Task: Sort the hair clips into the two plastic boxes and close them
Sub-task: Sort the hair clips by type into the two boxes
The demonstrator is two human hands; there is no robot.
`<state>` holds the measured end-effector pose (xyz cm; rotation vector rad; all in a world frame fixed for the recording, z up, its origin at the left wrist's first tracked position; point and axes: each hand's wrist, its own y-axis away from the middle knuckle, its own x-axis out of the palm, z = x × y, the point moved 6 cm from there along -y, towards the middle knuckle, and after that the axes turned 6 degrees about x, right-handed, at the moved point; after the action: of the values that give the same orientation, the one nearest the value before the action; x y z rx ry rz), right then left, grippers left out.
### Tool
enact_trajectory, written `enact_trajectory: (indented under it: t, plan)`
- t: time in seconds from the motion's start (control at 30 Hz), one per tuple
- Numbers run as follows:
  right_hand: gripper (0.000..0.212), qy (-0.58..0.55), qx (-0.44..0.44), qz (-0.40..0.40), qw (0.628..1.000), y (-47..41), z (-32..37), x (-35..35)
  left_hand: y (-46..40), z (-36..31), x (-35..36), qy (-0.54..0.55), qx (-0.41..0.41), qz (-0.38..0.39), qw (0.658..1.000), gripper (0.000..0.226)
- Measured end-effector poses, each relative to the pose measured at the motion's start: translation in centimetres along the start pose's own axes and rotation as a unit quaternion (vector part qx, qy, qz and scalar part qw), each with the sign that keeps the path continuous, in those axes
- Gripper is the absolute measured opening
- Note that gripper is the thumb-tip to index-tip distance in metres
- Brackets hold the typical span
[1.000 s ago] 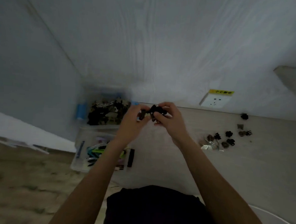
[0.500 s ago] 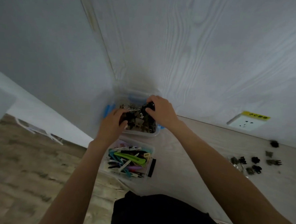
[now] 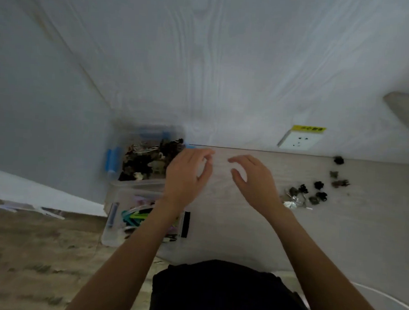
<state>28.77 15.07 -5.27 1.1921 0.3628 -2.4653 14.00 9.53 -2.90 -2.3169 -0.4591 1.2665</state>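
- Head view, looking down on a pale wood-grain tabletop (image 3: 336, 233) set against a white wall.
- Far clear plastic box with blue latches (image 3: 137, 158): heaped with small dark claw clips, lid off, tucked in the corner at the person's left.
- Near clear plastic box (image 3: 114, 221): holds long coloured clips, also uncovered, partly hidden under the left forearm.
- Left hand (image 3: 186, 175): empty, fingers loosely spread, just beside the far box's right edge.
- Right hand (image 3: 254, 178): empty, fingers relaxed and slightly curved, hovering above bare table.
- Loose cluster of small black and grey claw clips (image 3: 308, 193): on the table to the right of the right hand, near but not touching; a few strays lie further right towards the wall.
- Step, as judged: sorting is mid-way; both hands are free between loads.
- Next move calls for a reach rightward to pinch clips from the cluster, then carry them to the far box. Lids come later.
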Motion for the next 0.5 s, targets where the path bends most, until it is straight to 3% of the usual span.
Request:
enact_trajectory:
  t: [0.13, 0.27, 0.37, 0.5]
  plan:
    - [0.026, 0.03, 0.14, -0.023, 0.989, 4.0, -10.0, -3.8, -0.4, -4.1, 8.0, 0.048, 0.006, 0.183, 0.982, 0.043]
    - [0.03, 0.063, 0.214, -0.066, 0.973, 5.7, -19.6, -8.1, 1.7, -6.3, 16.0, 0.009, -0.052, 0.383, 0.922, 0.075]
    - [0.035, 0.062, 0.25, -0.083, 0.963, 5.3, -24.7, -10.2, 3.2, -7.4, 19.2, 0.018, -0.098, 0.4, 0.911, 0.086]
    - [0.042, 0.068, 0.248, -0.032, 0.966, 2.3, -29.4, -10.8, 4.2, -8.8, 21.9, 0.03, -0.127, 0.382, 0.915, 0.09]
